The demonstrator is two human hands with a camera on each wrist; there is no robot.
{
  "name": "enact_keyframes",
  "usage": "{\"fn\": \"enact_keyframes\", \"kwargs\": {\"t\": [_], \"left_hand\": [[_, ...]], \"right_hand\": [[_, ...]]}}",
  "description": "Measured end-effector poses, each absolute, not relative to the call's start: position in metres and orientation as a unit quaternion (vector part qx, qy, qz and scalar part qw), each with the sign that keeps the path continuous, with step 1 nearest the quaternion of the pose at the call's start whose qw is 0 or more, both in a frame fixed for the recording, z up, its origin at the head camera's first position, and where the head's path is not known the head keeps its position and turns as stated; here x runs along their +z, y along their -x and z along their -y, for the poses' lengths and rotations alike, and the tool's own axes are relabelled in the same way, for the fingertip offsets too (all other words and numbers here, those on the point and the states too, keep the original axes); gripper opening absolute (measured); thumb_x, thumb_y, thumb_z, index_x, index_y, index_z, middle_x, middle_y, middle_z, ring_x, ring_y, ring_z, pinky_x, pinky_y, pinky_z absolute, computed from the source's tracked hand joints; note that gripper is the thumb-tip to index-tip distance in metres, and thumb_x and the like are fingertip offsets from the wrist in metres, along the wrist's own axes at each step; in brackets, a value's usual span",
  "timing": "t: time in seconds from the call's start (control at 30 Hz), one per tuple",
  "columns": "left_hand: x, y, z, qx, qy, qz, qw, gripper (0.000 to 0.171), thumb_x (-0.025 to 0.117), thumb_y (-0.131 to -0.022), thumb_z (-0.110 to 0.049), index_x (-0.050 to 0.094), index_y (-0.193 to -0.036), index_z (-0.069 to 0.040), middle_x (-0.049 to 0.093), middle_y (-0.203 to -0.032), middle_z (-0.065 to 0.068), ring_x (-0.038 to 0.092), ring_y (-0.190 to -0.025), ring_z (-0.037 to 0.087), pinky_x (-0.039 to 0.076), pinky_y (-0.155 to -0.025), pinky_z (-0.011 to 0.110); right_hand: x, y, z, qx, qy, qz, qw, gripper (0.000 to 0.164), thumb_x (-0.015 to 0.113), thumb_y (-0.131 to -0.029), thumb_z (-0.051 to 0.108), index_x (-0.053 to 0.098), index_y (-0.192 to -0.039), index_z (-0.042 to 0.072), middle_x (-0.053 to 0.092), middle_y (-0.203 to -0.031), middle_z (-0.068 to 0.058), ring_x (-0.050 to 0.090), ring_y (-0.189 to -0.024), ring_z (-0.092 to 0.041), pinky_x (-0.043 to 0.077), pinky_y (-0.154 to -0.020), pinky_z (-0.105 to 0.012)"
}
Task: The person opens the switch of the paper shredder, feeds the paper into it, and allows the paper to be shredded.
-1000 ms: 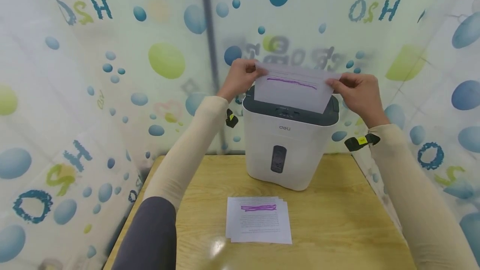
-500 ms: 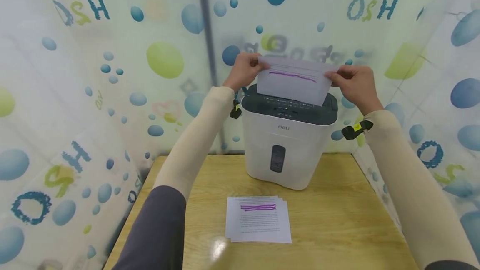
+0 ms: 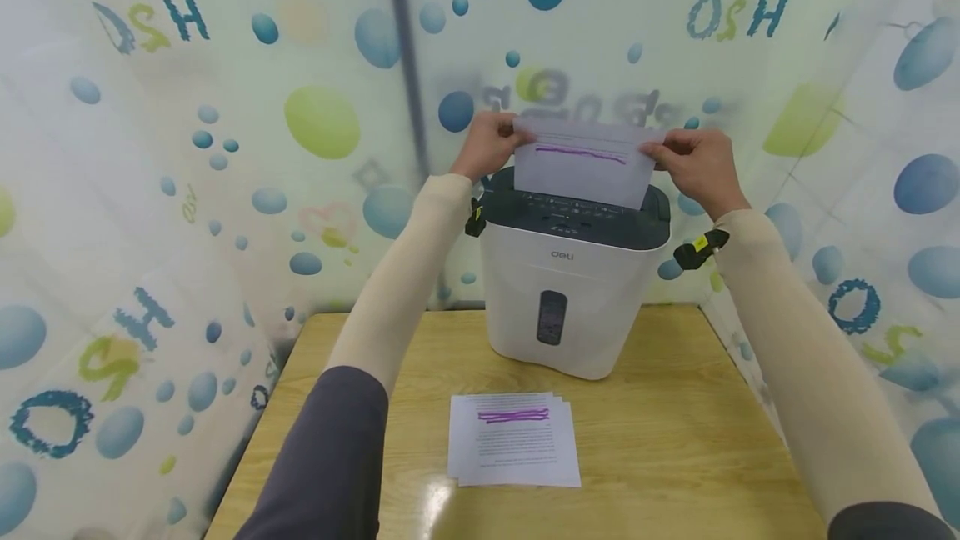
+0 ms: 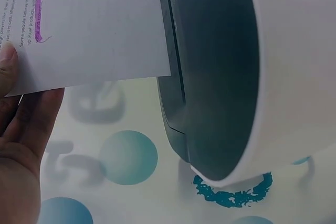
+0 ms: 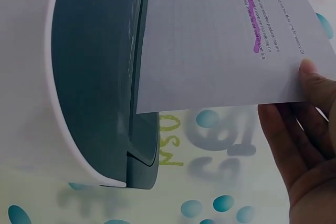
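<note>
A sheet of printed paper [image 3: 581, 177] with a purple marker line stands upright at the top of a white paper shredder [image 3: 517, 290]. My left hand [image 3: 487, 142] pinches the sheet's left edge between thumb and fingers; my right hand [image 3: 697, 165] pinches its right edge. In the left wrist view, the sheet's lower edge lies along the slot of the dark shredder lid [image 4: 220, 77]. The right wrist view has the same lower edge right at the slot, with the right thumb [image 5: 310, 72] on the printed face.
A small stack of printed sheets [image 3: 517, 457], the top one scribbled in purple, lies on the wooden table [image 3: 660, 440] in front of the shredder. Behind and beside the table hang patterned curtains [image 3: 322, 48] with bubbles and letters.
Both hands have drawn the sheet a little back towards the lid's slot, so its lower edge sits farther behind the lid's front part. Both hands keep their pinch.
</note>
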State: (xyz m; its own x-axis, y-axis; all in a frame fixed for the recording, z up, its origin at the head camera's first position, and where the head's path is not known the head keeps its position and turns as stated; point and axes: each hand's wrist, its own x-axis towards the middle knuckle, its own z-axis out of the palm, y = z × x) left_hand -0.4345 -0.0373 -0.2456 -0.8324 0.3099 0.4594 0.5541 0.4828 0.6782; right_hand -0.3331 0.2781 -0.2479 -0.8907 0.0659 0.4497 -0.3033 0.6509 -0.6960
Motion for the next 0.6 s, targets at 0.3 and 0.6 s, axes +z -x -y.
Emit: {"fn": "enact_keyframes", "kwargs": {"t": [0.3,0.6], "left_hand": [[-0.246,0.436,0.032,-0.449,0.244,0.850,0.128,0.017,0.071,-0.098,-0.020,0.080,-0.108,-0.010,0.079,-0.108,0.006,0.069,-0.094,0.013,0.050,-0.082,0.026],[-0.251,0.441,0.033,-0.447,0.228,0.857,0.117,0.020,0.071,-0.098,-0.023,0.079,-0.113,-0.012,0.078,-0.111,0.004,0.066,-0.093,0.014,0.053,-0.084,0.028]], "right_hand": [[-0.250,0.342,-0.281,0.421,-0.063,0.879,0.216,0.045,0.073,-0.092,0.046,0.079,-0.114,0.007,0.076,-0.092,0.015,0.070,-0.075,0.008,0.052,-0.083,-0.022],[-0.252,0.345,-0.278,0.400,-0.056,0.892,0.205,0.046,0.071,-0.095,0.046,0.077,-0.121,0.008,0.079,-0.110,-0.004,0.067,-0.073,0.011,0.057,-0.098,-0.043]]}}
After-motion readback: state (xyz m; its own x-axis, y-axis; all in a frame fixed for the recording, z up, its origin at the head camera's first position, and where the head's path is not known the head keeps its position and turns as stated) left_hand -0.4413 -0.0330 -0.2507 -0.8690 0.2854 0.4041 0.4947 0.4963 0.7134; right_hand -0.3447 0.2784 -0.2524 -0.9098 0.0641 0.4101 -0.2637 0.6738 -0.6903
